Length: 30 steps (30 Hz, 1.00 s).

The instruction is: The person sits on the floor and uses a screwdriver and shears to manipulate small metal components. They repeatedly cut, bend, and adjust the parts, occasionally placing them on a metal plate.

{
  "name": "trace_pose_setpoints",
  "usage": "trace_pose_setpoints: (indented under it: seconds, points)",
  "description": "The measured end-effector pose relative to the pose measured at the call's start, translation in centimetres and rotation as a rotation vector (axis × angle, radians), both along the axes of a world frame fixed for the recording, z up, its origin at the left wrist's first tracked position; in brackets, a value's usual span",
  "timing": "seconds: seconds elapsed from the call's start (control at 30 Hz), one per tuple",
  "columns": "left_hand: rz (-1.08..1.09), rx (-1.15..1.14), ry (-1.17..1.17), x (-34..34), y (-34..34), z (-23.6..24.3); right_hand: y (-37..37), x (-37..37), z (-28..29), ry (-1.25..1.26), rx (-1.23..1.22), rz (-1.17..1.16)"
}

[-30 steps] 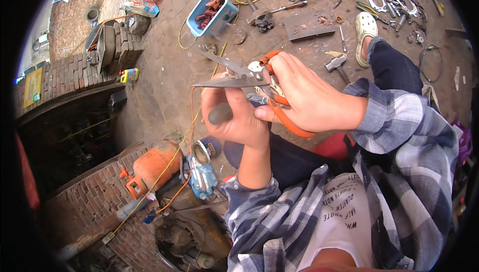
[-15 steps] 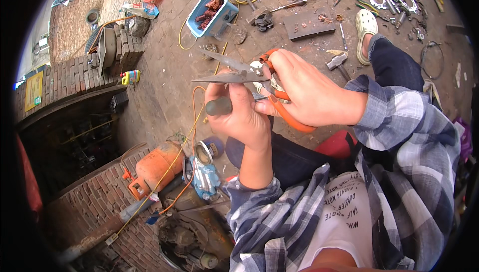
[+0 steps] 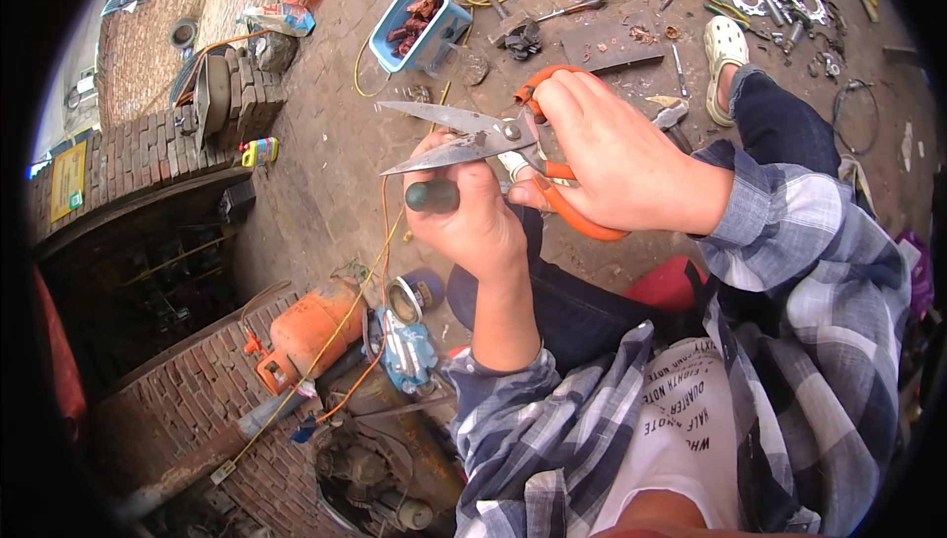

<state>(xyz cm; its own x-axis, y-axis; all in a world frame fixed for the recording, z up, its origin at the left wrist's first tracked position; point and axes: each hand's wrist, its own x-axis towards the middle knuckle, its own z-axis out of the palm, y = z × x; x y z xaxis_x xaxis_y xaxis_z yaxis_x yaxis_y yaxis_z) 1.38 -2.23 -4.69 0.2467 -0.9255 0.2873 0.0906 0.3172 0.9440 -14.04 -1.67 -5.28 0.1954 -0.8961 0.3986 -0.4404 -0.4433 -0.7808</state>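
Observation:
My right hand (image 3: 631,158) is wrapped round the orange handles of a pair of large scissors (image 3: 464,151). Their grey, worn blades point left and stand apart. Just below the blades, my left hand (image 3: 473,217) is closed round a tool with a rounded dark green handle (image 3: 431,196), its butt toward the left. A short bit of metal shaft shows between my two hands; the tool's working end is hidden. My left thumb and fingers are close against the lower blade; whether they press on it I cannot tell.
A blue bin (image 3: 422,25) with reddish-brown scraps stands ahead on the paved ground. Farther right lie a flat metal block (image 3: 612,45), a hammer (image 3: 671,116) and several metal parts (image 3: 789,5). An orange gas cylinder (image 3: 316,326) and a can (image 3: 414,293) are at the lower left.
The scissors have turned, so the flat of their blades shows more and the blades stand wider apart. Both hands have shifted slightly; the green-handled tool has moved up a little.

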Motion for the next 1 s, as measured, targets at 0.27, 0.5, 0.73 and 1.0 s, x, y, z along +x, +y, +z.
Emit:
trace_pose_setpoints:
  seconds: [0.27, 0.5, 0.73, 1.0]
  points:
    - [0.122, -0.098, -0.185, -0.1, -0.1, -0.4, -0.2, -0.2, 0.0, -0.006, -0.037, -0.013]
    - [0.131, -0.094, -0.224, -0.5, 0.0, 0.2, -0.1, -0.5, 0.5, 0.047, 0.017, -0.009]
    - [0.189, -0.13, -0.339, -1.3, 0.4, 1.0, -0.1, -0.4, 0.2, 0.06, 0.008, -0.011]
    - [0.232, -0.1, -0.452, -1.4, 0.6, 1.4, -0.3, -0.5, 0.1, 0.1, 0.045, 0.01]
